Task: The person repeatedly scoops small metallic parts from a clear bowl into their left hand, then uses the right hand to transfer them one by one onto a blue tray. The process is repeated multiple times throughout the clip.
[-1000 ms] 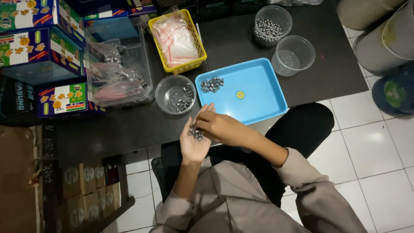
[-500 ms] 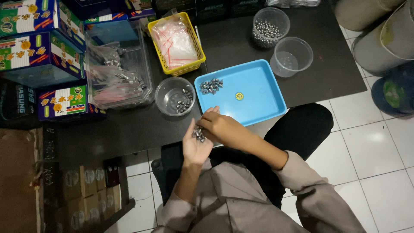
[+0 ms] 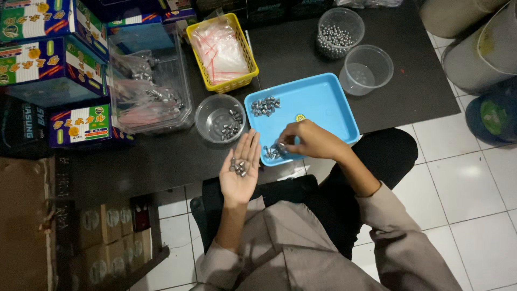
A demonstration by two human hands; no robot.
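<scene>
While my left hand [image 3: 240,171] lies palm up and flat, fingers spread, a little clutch of small grey metal slugs [image 3: 238,166] rests in its hollow — loose, not gripped. My right hand [image 3: 308,141] has its fingertips drawn together over a second scatter of the same slugs [image 3: 273,151] at the near edge of the shallow blue plastic tray [image 3: 323,102]; whether I have one pinched I cannot tell, since my own knuckles cover the tips.

I judge I am mid-count: picking pieces off the tray and gathering them in the open palm. The next pick calls for a fine pinch on one slug without nudging its neighbours over the tray's rim, and for keeping the left palm level so nothing rolls off.

A further heap of slugs [image 3: 265,105] sits at the tray's far left corner, and a round clear plastic bowl [image 3: 219,118] just beside the tray holds a few more. Farther back stand a yellow slotted basket of clear plastic bags [image 3: 222,52], a clear tub of shiny steel balls [image 3: 339,33] and an empty clear tub [image 3: 366,69].

The small yellow thing on the tray is too tiny to identify — and my lap hides the tray's near edge.
</scene>
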